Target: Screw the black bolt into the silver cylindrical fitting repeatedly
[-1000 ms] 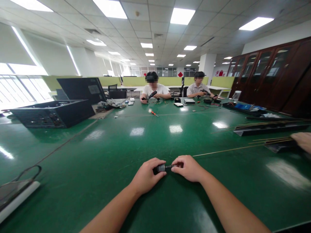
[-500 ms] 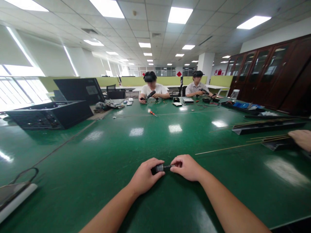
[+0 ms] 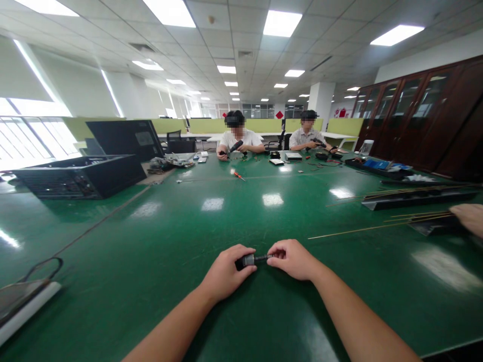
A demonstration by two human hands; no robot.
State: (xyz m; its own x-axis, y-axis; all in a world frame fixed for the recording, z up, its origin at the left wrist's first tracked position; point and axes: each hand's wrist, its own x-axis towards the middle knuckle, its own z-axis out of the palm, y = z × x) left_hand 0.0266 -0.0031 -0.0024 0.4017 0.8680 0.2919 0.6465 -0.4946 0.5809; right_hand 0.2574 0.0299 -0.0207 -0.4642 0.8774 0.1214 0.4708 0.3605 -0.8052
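My left hand (image 3: 228,269) is wrapped round a black cylindrical tool with a grey collar (image 3: 248,260), low over the near middle of the green table (image 3: 181,226). From the collar a thin dark metal shaft (image 3: 260,258) points right. My right hand (image 3: 289,259) pinches the far end of this shaft between thumb and fingers, which hide its tip. The tool lies roughly level. Its back end is covered by my left palm, so its exact kind does not show.
Thin brass-coloured rods (image 3: 347,235) reach in from the right, near another person's hand (image 3: 468,217) and dark metal channels (image 3: 415,197). An orange screwdriver (image 3: 238,176) lies farther off. A black computer case (image 3: 79,176) stands left. Two people (image 3: 239,141) sit opposite, holding tools.
My right fingertips have shifted slightly right, a little farther from the collar along the shaft. My left hand keeps its grip in nearly the same place. The view has turned very slightly.
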